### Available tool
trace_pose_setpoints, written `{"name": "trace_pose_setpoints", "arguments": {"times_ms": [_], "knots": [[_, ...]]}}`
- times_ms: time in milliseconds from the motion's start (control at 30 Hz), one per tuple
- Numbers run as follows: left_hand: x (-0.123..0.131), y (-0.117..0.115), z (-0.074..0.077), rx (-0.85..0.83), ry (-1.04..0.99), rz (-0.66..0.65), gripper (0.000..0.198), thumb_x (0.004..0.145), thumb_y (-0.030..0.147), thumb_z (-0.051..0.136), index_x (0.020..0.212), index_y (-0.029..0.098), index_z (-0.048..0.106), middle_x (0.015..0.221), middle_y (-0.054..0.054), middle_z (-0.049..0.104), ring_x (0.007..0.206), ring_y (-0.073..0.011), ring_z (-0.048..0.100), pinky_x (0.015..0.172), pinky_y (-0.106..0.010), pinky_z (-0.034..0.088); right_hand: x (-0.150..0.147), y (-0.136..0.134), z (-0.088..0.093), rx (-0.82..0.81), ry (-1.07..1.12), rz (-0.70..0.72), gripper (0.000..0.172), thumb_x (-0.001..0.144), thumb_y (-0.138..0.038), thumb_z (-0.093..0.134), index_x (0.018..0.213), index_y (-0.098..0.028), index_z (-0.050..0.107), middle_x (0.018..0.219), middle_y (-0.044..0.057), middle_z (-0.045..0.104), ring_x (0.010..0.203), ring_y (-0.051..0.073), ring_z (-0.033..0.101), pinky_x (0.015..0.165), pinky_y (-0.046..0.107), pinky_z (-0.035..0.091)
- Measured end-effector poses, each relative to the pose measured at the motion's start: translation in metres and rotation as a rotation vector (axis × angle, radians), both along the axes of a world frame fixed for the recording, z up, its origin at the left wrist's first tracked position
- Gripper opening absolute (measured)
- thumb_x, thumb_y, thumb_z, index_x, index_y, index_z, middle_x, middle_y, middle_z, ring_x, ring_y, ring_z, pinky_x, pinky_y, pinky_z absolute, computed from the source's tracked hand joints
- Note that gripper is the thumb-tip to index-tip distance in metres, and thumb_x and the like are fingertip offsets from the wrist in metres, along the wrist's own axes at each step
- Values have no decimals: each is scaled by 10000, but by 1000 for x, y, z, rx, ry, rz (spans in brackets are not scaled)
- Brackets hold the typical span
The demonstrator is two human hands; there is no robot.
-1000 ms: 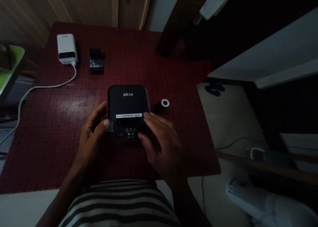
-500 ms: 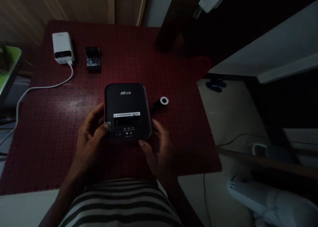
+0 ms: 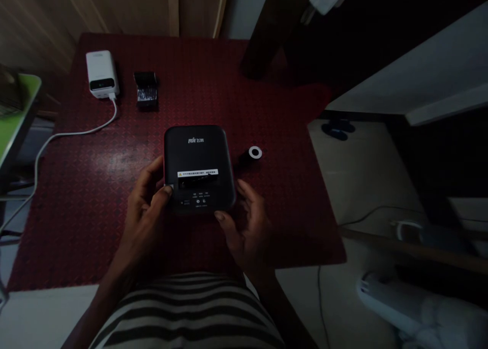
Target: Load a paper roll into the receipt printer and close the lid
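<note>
A black label printer (image 3: 200, 155) with rounded corners lies on the red patterned table in front of me. Its top carries white lettering, a warning strip above a dark slot, and small buttons near the front. My left hand (image 3: 147, 206) grips the printer's left side, its thumb pressing on the front left corner and its other fingers curled against the side. At the front right corner, my right hand (image 3: 246, 227) holds the printer between the thumb at the front edge and the fingers along the right side. Just right of the printer lies a small roll with a white ring-shaped end (image 3: 254, 152).
A white power bank (image 3: 102, 74) with a plugged-in white cable (image 3: 84, 132) lies at the table's far left. Beside it is a black roll with a shiny unrolled strip (image 3: 147, 90). A dark post (image 3: 263, 38) rises at the back. Slippers (image 3: 335, 130) lie on the floor at right.
The whole view has shifted a little, so everything appears slightly farther right. Both hands stay on the printer with hardly any change in their grip.
</note>
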State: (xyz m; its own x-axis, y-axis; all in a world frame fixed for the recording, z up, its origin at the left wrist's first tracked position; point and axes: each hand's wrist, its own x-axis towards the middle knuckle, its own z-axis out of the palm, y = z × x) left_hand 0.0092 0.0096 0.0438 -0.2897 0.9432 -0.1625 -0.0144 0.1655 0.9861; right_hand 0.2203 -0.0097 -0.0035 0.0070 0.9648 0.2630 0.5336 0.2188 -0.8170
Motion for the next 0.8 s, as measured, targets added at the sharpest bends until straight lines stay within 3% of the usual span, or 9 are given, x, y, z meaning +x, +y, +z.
{"name": "trace_pose_setpoints", "arguments": {"times_ms": [333, 567, 700, 800], "knots": [[4, 2, 4, 4, -17, 1, 537, 1021, 315, 702, 1554, 257, 730, 1575, -80, 763, 1427, -317, 745, 1144, -432, 653, -3, 3, 0, 68, 32, -11, 615, 1112, -548, 727, 1630, -263, 562, 1488, 173, 790, 1327, 343, 809, 1083, 550, 713], [-1, 4, -5, 69, 30, -9, 545, 996, 309, 716, 1539, 260, 745, 1566, -88, 768, 1438, -324, 734, 1149, -448, 643, -3, 7, 1, 69, 43, 21, 583, 1122, -524, 716, 1622, -262, 572, 1494, 167, 792, 1332, 334, 808, 1095, 540, 705], [-4, 3, -13, 44, -48, 9, 576, 984, 353, 751, 1555, 280, 737, 1600, -92, 746, 1439, -336, 731, 1126, -462, 654, 7, 12, 15, 95, 1, 59, 547, 1118, -536, 723, 1579, -259, 623, 1442, 150, 820, 1260, 325, 829, 1029, 522, 725], [-6, 1, -19, 30, -97, -2, 580, 1007, 393, 770, 1580, 314, 720, 1618, -88, 733, 1468, -346, 713, 1156, -489, 642, 13, 29, 36, 188, -85, 101, 332, 1159, -390, 677, 1465, -267, 719, 1439, 123, 828, 1309, 301, 808, 1099, 515, 691]]}}
